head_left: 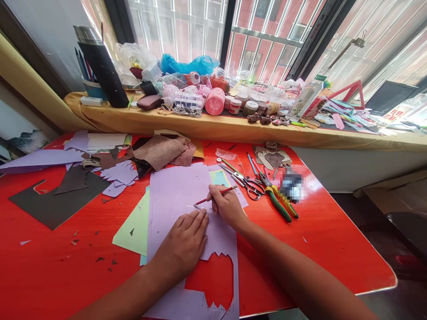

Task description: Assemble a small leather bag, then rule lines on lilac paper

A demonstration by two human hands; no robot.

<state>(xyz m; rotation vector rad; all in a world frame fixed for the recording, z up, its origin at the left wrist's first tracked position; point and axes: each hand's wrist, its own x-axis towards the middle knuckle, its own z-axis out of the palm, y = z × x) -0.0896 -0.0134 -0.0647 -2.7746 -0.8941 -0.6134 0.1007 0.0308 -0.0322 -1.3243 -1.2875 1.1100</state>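
Observation:
A large purple sheet [170,191] with a jagged-edged cut-out near its bottom lies on the red table. Between the fingers of my right hand [225,205] is a red pencil [201,202], its tip down at the paper near a clear ruler [191,206]. My left hand [188,240] lies flat with its fingers over the ruler and the sheet, just left of my right hand. A green sheet [135,226] sticks out from under the purple one on the left.
Right of the sheet lie scissors [250,184] and green-yellow pliers [276,200]. Brown leather pieces [162,151], purple cut-outs [122,174] and a dark sheet [50,206] lie at the left and back. A ledge [207,126] behind holds jars and a black flask [103,71].

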